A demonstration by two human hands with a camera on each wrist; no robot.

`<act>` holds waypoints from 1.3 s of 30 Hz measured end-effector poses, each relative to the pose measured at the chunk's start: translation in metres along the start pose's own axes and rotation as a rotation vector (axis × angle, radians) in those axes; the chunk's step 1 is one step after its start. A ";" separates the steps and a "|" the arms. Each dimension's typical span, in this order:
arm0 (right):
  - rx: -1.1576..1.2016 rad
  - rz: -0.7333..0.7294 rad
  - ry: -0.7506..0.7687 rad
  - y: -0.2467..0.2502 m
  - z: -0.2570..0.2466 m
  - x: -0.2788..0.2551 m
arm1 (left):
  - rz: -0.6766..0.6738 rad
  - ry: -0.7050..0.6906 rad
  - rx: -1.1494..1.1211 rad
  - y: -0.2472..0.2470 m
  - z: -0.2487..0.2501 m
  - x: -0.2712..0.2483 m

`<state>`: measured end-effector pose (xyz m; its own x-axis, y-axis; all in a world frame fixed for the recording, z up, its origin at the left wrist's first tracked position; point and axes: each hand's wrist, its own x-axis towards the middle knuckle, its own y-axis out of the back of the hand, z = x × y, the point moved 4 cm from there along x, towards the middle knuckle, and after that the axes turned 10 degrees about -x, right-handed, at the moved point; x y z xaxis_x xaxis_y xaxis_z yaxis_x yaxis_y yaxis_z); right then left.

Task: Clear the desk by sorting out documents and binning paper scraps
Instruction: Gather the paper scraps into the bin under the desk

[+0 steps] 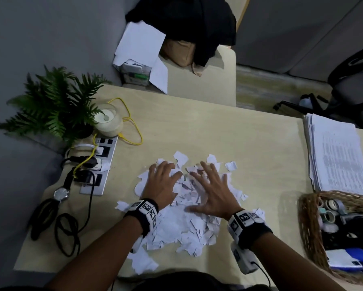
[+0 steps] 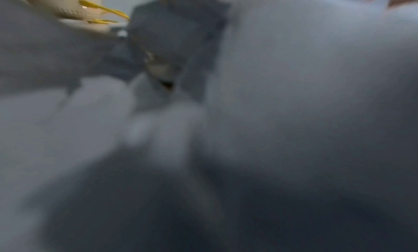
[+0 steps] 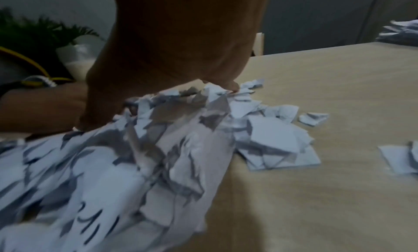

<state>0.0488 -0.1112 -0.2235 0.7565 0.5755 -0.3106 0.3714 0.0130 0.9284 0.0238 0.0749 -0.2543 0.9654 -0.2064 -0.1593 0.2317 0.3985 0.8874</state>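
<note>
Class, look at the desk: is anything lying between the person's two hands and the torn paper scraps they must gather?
Nothing visible. The left hand and the right hand already rest, fingers spread, directly on the paper scraps. No bin shows in any view.

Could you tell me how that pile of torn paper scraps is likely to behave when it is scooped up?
The paper scraps are loose and separate, so some will probably slip out. They look thin and light, likely floppy. Strays at the edge may get left behind.
</note>
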 end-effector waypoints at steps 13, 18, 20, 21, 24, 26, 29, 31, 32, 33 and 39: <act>-0.087 0.260 0.043 -0.022 0.007 -0.009 | 0.319 0.075 -0.402 0.037 -0.001 0.012; 0.064 0.316 -0.098 0.003 0.030 -0.009 | 0.403 0.112 -0.425 0.063 0.012 0.028; 0.158 0.357 -0.212 0.014 0.043 -0.011 | 0.435 0.091 -0.476 0.073 0.020 0.035; 0.212 0.391 -0.269 0.020 0.050 -0.013 | 0.443 0.096 -0.511 0.077 0.025 0.039; 0.340 0.474 -0.369 0.033 0.069 -0.026 | 0.406 0.189 -0.566 0.076 0.031 0.048; 0.357 0.410 -0.416 0.029 0.079 -0.036 | 0.289 0.291 -0.606 0.062 0.031 0.048; 0.286 0.274 -0.483 0.016 0.090 -0.052 | 0.119 0.356 -0.594 0.042 0.032 0.045; 0.172 0.290 -0.507 0.011 0.094 -0.063 | 0.100 0.314 -0.403 0.037 0.038 0.042; 0.130 0.305 -0.508 0.009 0.095 -0.067 | 0.132 0.272 -0.294 0.039 0.044 0.041; 0.093 0.307 -0.494 0.007 0.096 -0.070 | 0.163 0.220 -0.206 0.041 0.053 0.040; 0.008 0.032 -0.311 -0.013 0.081 -0.052 | -0.137 0.178 0.020 -0.004 0.083 0.038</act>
<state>0.0480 -0.2075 -0.2360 0.8959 0.2975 -0.3300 0.3481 -0.0084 0.9374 0.0501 -0.0087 -0.2276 0.9315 -0.0957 -0.3508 0.3610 0.3592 0.8606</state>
